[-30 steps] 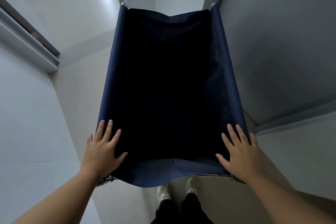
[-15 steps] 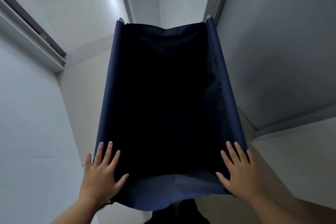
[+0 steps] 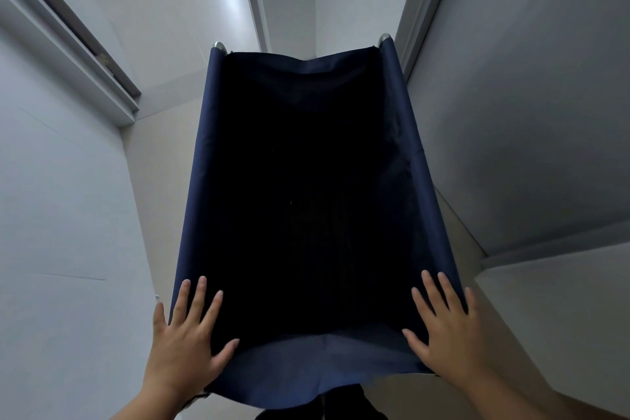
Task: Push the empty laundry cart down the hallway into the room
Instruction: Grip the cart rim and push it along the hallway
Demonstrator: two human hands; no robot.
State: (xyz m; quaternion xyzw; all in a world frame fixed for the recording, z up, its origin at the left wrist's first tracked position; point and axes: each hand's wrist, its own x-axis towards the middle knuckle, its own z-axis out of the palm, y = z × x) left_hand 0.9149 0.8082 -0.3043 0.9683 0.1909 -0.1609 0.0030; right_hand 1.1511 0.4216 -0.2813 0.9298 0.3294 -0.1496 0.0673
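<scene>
The laundry cart [image 3: 201,160] is a deep navy fabric bag hung on a metal frame, filling the middle of the head view; its inside is dark and nothing shows in it. My left hand [image 3: 185,344] lies flat on the near left corner of the rim, fingers spread. My right hand [image 3: 443,327] lies flat on the near right corner, fingers spread too. Neither hand is curled around the frame. Two chrome frame ends [image 3: 384,38] stick up at the far corners.
A narrow pale hallway floor [image 3: 160,160] runs ahead. A grey wall stands close on the left, with a door frame [image 3: 102,61] further on. A grey wall or door [image 3: 518,112] stands tight on the right, its frame [image 3: 422,7] beside the cart's far corner.
The cart sits lower in the view and its far end shows more wall and door frame beyond. Both hands stay flat on the near corners. My feet have dropped out of sight.
</scene>
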